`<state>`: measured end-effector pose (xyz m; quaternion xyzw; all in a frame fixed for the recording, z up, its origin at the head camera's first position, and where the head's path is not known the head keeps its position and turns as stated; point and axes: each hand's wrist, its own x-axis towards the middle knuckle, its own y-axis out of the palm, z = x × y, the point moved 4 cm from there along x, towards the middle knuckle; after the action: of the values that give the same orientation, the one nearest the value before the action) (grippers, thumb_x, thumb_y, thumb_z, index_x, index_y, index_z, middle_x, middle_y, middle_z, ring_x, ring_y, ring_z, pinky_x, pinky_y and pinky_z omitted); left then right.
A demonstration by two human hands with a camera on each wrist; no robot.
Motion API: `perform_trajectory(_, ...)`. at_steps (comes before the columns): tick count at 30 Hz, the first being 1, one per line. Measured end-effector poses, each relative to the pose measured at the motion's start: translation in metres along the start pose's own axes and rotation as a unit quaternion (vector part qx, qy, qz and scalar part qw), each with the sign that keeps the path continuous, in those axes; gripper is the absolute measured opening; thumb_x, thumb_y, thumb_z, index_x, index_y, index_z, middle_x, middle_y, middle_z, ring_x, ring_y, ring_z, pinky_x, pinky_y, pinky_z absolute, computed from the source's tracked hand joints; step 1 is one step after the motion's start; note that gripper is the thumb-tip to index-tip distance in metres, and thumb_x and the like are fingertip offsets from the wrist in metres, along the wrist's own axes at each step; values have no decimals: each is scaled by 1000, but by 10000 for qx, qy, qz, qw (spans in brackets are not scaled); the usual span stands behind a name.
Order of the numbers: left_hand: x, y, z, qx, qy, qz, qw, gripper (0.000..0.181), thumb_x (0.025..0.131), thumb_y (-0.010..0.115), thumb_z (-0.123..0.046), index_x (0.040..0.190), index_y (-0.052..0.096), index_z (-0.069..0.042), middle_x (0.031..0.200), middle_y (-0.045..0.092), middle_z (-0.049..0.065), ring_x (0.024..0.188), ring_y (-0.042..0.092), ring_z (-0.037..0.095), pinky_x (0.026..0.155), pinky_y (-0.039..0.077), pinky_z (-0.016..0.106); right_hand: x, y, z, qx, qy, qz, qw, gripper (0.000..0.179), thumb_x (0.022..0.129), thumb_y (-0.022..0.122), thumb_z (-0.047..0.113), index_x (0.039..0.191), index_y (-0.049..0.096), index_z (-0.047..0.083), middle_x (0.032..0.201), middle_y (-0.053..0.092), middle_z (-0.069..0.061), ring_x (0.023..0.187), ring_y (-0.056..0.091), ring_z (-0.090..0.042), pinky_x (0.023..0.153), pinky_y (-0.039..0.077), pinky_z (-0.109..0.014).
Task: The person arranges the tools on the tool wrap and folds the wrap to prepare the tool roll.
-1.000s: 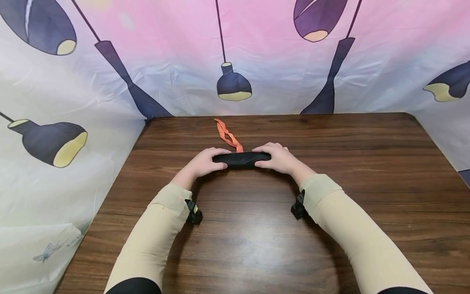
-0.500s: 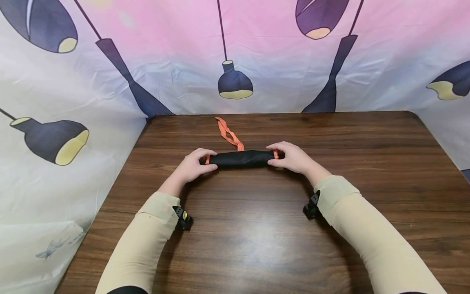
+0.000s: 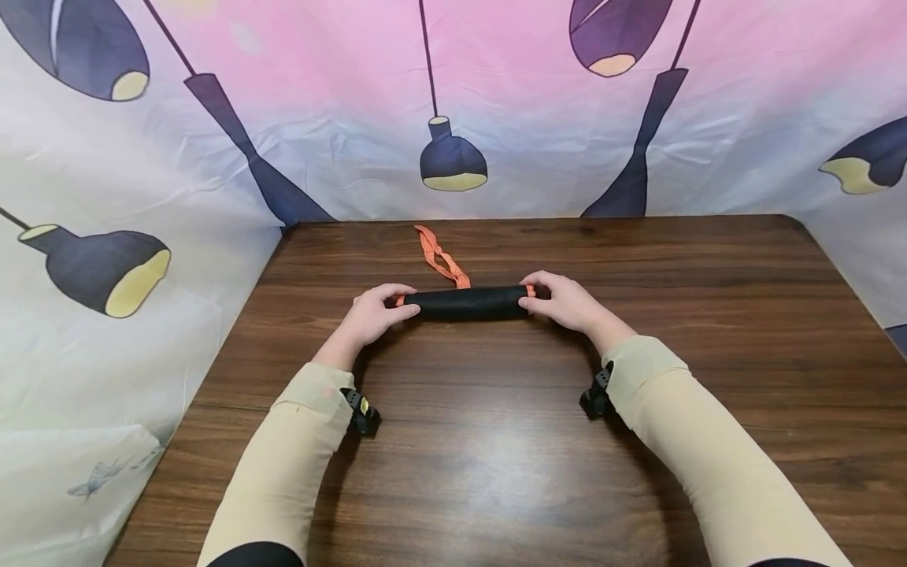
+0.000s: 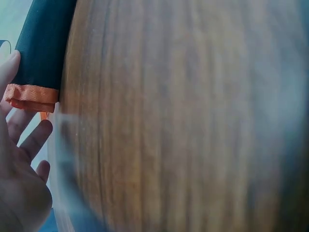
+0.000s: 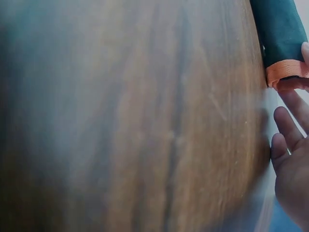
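A rolled-up black cloth [image 3: 468, 304] with orange trim at both ends lies crosswise near the far part of the wooden table. My left hand [image 3: 370, 316] pinches its left end, thumb on the near side and fingers behind. At the right end my right hand [image 3: 563, 301] grips it the same way. From behind the roll an orange tie strap [image 3: 442, 260] stretches toward the table's back edge. In the left wrist view the orange trim [image 4: 34, 96] shows at the roll's end, with some fingers spread below it. The right wrist view has the other trimmed end [image 5: 286, 71] beside the fingers.
The brown wooden table [image 3: 482, 441] fills the space in front. Behind it and at both sides hangs a printed cloth backdrop [image 3: 368, 102] with lamp drawings. A small black camera [image 3: 363, 413] sits on the left wrist, another camera [image 3: 597, 394] on the right.
Both hands have slid outward from the roll's middle to its ends, baring its black length and orange trim. In the last half second they have shifted only slightly.
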<state>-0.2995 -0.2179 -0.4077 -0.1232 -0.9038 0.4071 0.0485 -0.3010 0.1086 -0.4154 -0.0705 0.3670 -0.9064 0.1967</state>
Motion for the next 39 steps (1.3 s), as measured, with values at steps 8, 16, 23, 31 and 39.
perform_trajectory(8, 6, 4, 5, -780, -293, -42, 9965, 36, 89, 64, -36, 117, 63, -12, 81, 55, 6, 71, 55, 22, 66, 39, 32, 5, 2, 2, 176, 421, 64, 9989, 48, 92, 54, 46, 131, 50, 18, 92, 65, -2, 88, 53, -24, 80, 39, -38)
perform_trajectory(16, 9, 6, 3, -876, -475, -524, 9936, 41, 90, 61, -38, 120, 59, -10, 90, 57, 8, 79, 53, 22, 71, 40, 34, 4, 3, 0, 389, 401, -277, 9981, 56, 91, 56, 45, 139, 43, 20, 124, 53, -7, 100, 53, -25, 83, 42, -42)
perform_trajectory(23, 10, 4, -10, -560, 261, -1189, 9910, 25, 89, 65, -23, 108, 63, -6, 105, 51, 11, 99, 47, 29, 90, 28, 48, 3, 1, 1, 304, 11, -613, 9977, 52, 85, 69, 30, 132, 52, 15, 129, 48, -7, 96, 53, -24, 79, 44, -40)
perform_trajectory(31, 8, 5, -4, -42, 385, -905, 9951, 32, 86, 68, -34, 111, 64, -15, 117, 53, 7, 110, 42, 30, 91, 22, 52, 1, 0, 1, 118, 77, -509, 9986, 54, 86, 66, 37, 134, 51, 17, 126, 50, -7, 91, 52, -23, 73, 43, -38)
perform_trajectory(39, 9, 4, 3, 240, 362, -389, 9983, 47, 84, 70, -30, 127, 55, -21, 132, 48, 9, 117, 39, 34, 92, 21, 52, 3, 0, -1, 81, 76, -449, 9989, 57, 86, 68, 36, 136, 48, 18, 124, 50, -7, 86, 53, -22, 68, 43, -37)
